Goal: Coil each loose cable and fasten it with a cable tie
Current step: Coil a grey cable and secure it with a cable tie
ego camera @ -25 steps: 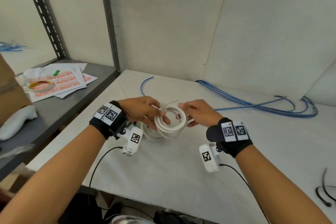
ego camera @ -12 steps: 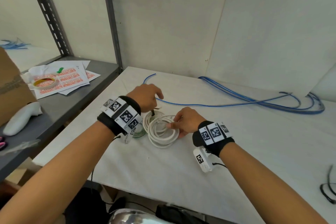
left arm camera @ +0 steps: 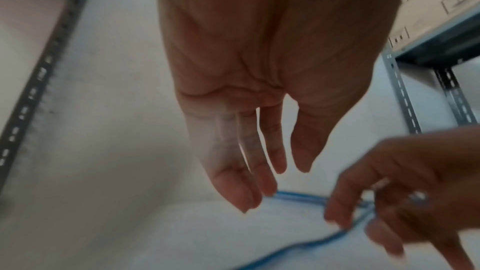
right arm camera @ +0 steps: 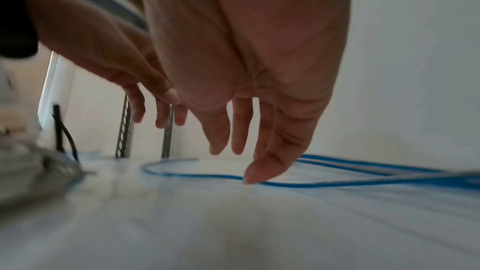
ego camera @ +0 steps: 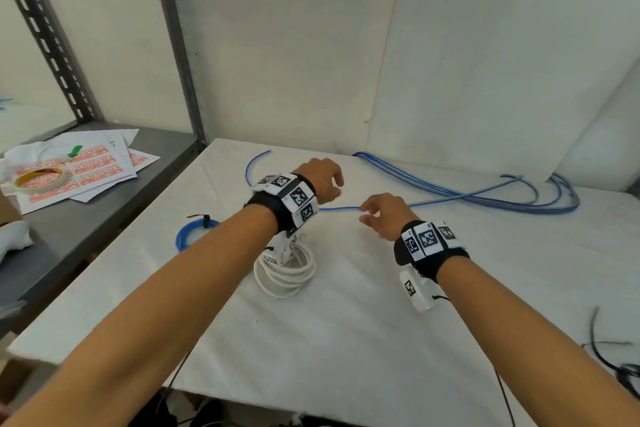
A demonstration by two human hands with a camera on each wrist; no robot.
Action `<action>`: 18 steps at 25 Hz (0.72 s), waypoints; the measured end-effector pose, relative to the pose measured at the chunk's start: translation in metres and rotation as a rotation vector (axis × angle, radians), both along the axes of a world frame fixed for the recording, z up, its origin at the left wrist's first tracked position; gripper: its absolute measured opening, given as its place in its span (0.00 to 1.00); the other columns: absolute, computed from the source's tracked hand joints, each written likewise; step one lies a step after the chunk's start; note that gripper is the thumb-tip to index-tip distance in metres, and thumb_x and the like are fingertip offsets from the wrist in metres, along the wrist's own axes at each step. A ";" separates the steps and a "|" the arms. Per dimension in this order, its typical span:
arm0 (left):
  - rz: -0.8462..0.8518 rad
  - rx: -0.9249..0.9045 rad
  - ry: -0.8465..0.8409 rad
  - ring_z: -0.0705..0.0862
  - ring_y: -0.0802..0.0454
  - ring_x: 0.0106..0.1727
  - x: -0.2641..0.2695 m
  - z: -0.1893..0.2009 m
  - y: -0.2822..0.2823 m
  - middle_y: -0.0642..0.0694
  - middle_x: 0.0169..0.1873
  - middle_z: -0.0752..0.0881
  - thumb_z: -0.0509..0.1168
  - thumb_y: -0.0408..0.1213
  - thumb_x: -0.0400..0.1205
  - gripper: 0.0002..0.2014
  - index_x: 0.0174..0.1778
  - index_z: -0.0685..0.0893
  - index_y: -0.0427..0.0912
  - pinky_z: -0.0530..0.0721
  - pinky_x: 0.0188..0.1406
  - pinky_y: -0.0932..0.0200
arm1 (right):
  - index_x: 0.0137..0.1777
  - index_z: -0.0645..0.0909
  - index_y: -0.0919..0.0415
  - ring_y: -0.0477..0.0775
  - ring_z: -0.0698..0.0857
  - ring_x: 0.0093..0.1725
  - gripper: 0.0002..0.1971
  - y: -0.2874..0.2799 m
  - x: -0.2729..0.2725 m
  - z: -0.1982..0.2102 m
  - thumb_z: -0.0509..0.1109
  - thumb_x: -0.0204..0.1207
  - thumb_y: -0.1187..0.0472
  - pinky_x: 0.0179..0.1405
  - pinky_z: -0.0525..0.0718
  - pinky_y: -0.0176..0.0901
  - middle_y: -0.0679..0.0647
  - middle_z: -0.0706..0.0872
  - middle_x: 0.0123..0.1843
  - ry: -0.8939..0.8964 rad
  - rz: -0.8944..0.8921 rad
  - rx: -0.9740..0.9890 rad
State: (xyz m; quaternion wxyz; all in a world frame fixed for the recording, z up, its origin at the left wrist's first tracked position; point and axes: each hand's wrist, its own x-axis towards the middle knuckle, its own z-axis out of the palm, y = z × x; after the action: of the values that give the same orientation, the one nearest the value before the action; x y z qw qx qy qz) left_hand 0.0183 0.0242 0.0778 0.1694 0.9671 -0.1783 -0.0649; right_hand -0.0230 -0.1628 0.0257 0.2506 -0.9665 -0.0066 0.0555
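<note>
A loose blue cable [ego camera: 341, 208] lies across the white table [ego camera: 346, 350], from a curved free end at the back left to a tangle of blue loops [ego camera: 485, 196] at the back right. My left hand [ego camera: 334, 184] hovers over it with straight fingers and holds nothing; the left wrist view [left arm camera: 275, 188] shows the same. My right hand [ego camera: 367, 213] is open just above the cable, and one fingertip [right arm camera: 253, 179] is at or nearly on the cable [right arm camera: 194, 175]. The coiled white cable [ego camera: 287, 279] lies on the table under my left wrist.
A small blue coil [ego camera: 187, 236] with a black tie lies at the table's left. Black cable ties [ego camera: 613, 364] lie near the right edge. A grey shelf [ego camera: 104, 211] on the left holds papers [ego camera: 97, 166] and a tape roll [ego camera: 38, 180]. A wall stands behind the table.
Both hands let go of the white coil, which now lies on the table. They moved forward to the loose blue cable and opened.
</note>
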 end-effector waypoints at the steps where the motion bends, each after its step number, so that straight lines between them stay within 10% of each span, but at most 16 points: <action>1: -0.041 0.067 0.028 0.81 0.42 0.67 0.007 -0.010 -0.015 0.44 0.67 0.83 0.71 0.44 0.82 0.18 0.68 0.82 0.50 0.79 0.66 0.51 | 0.75 0.77 0.57 0.60 0.82 0.66 0.21 -0.011 0.006 -0.003 0.71 0.83 0.56 0.68 0.80 0.53 0.60 0.80 0.72 -0.021 0.000 -0.137; 7: -0.145 0.255 0.179 0.74 0.41 0.77 0.025 -0.049 -0.054 0.40 0.79 0.73 0.73 0.42 0.82 0.35 0.83 0.67 0.41 0.75 0.67 0.54 | 0.82 0.70 0.53 0.60 0.73 0.78 0.26 -0.034 0.028 -0.028 0.66 0.85 0.61 0.74 0.72 0.51 0.58 0.72 0.80 0.024 0.047 -0.342; 12: -0.129 0.300 0.152 0.80 0.40 0.70 0.025 -0.048 -0.054 0.40 0.70 0.81 0.77 0.42 0.78 0.27 0.73 0.80 0.40 0.79 0.64 0.54 | 0.59 0.85 0.59 0.63 0.82 0.62 0.11 -0.036 0.023 -0.021 0.65 0.81 0.69 0.55 0.81 0.53 0.59 0.82 0.63 -0.064 0.061 -0.426; 18: -0.146 0.290 0.195 0.86 0.45 0.61 0.017 -0.023 -0.044 0.44 0.56 0.89 0.76 0.45 0.78 0.18 0.62 0.89 0.43 0.79 0.51 0.58 | 0.57 0.85 0.59 0.59 0.84 0.61 0.08 -0.051 0.003 -0.009 0.73 0.79 0.63 0.62 0.82 0.51 0.55 0.86 0.60 0.022 0.138 -0.211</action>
State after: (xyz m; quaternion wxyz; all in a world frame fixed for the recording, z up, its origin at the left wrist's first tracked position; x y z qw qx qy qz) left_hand 0.0348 -0.0195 0.0549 0.0398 0.9550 -0.2194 -0.1956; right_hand -0.0200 -0.2137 0.0167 0.1434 -0.9840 -0.0646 0.0837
